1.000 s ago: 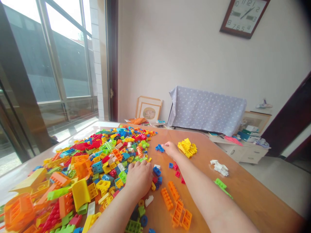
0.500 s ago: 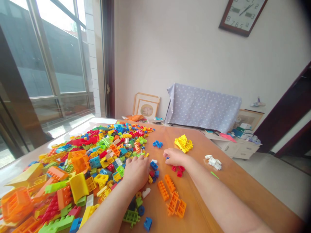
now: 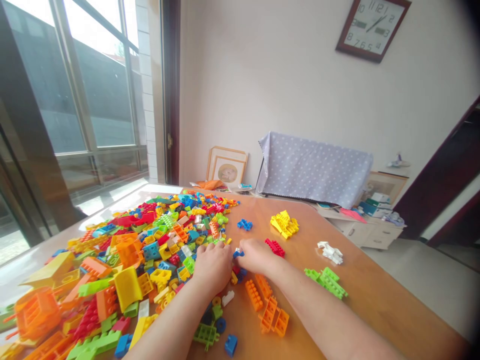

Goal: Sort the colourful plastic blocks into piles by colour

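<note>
My left hand (image 3: pixel 213 267) rests at the right edge of a large pile of mixed toy bricks (image 3: pixel 161 275). Its fingers are curled down and closed, and their tips are hidden. Just to its right, my right hand (image 3: pixel 257 256) pinches a small blue toy brick (image 3: pixel 237 253) at its fingertips. More blue bricks (image 3: pixel 241 274) lie half hidden beneath that hand. Beyond its wrist sit red bricks (image 3: pixel 275 247). Orange bricks (image 3: pixel 254 295) lie in a group between my forearms, and blue bricks (image 3: pixel 245 225) form a small cluster farther back.
Yellow bricks (image 3: pixel 284 224), white bricks (image 3: pixel 330 252) and green bricks (image 3: pixel 327 282) lie in separate groups on the right of the wooden table (image 3: pixel 367 305). Near the front are a loose blue brick (image 3: pixel 231 345) and a green piece (image 3: pixel 206 335). A cloth-covered object (image 3: pixel 317 167) stands beyond.
My right hand has moved left and closer to my left hand, reaching the blue brick there. The red and green groups are now less covered by my right arm. My left hand has barely moved.
</note>
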Demonstrator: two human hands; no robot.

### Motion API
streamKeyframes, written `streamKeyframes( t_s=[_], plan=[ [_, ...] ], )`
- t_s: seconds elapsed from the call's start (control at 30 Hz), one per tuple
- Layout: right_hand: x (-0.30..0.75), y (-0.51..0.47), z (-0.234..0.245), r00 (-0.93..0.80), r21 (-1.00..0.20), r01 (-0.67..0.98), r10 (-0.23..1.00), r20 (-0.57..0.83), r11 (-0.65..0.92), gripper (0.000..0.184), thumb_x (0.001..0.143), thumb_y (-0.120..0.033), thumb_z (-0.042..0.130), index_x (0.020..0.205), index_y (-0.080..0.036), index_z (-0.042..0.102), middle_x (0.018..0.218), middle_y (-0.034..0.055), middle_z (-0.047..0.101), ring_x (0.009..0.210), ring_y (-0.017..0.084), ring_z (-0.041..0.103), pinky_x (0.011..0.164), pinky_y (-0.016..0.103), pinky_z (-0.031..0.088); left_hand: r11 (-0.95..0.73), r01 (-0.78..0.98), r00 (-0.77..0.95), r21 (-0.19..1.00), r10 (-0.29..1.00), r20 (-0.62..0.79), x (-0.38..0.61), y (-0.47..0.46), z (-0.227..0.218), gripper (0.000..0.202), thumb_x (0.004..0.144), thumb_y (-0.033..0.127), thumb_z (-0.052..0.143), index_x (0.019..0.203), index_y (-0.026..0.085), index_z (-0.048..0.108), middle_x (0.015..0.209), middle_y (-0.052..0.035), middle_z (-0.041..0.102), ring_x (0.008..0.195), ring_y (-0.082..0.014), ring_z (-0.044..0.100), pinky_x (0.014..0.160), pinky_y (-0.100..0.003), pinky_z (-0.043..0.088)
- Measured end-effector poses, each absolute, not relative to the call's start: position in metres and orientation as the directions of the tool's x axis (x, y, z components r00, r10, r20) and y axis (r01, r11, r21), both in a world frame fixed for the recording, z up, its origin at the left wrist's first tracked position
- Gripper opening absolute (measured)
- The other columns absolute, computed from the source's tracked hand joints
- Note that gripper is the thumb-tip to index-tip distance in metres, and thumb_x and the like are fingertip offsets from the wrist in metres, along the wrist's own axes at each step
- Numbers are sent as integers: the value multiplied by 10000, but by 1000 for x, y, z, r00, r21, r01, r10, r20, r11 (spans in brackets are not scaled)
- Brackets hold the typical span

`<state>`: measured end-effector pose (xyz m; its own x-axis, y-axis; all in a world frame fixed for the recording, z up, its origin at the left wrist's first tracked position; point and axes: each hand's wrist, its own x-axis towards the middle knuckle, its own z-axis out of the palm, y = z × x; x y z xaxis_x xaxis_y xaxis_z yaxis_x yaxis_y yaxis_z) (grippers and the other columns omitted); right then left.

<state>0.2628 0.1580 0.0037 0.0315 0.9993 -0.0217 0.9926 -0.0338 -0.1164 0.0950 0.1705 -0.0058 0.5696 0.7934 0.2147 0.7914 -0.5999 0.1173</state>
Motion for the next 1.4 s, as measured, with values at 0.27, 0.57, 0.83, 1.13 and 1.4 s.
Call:
streamKeyframes(
  t_s=[0.27,0.57,0.83,1.13,1.4],
  plan=[
    [283,181,2,141,-238,963,989,54,-124,217,813,-426,667,824,-210,689,806,43,728,739,181,641,559,259,284,-594,791,565,143,801,199,94,172,-8,209,931,282,467,1023,225,646,1113,-101,681,1061,-304,616,899,-447,392],
    [318,238,-12,308,-324,908,948,86,-265,168,761,-341,744,824,-203,672,800,44,713,743,191,623,592,253,317,-591,795,558,137,801,218,96,174,-12,192,893,247,500,1009,220,650,1090,-103,681,1054,-318,616,883,-468,388],
    [332,238,-19,349,-432,870,914,204,-236,185,861,-317,626,1000,-200,662,958,57,722,889,193,640,687,246,388,-593,792,560,144,800,215,95,173,-11,203,900,241,496,1029,222,652,1107,-104,679,1054,-310,617,883,-459,384],
    [324,174,-12,125,-603,792,992,10,-94,225,836,-231,599,1027,-210,716,814,-14,710,660,123,597,579,208,387,-624,769,591,140,777,216,93,168,-4,322,873,264,518,1168,235,644,1216,-119,661,1130,-324,595,972,-501,386],
    [295,120,14,23,-567,819,992,-127,-92,273,810,-274,643,1072,-245,713,849,-23,710,680,131,585,591,223,380,-748,617,735,244,659,161,90,157,2,411,797,268,581,1197,329,652,1219,-66,670,1222,-320,550,1160,-633,195]
  ],
)
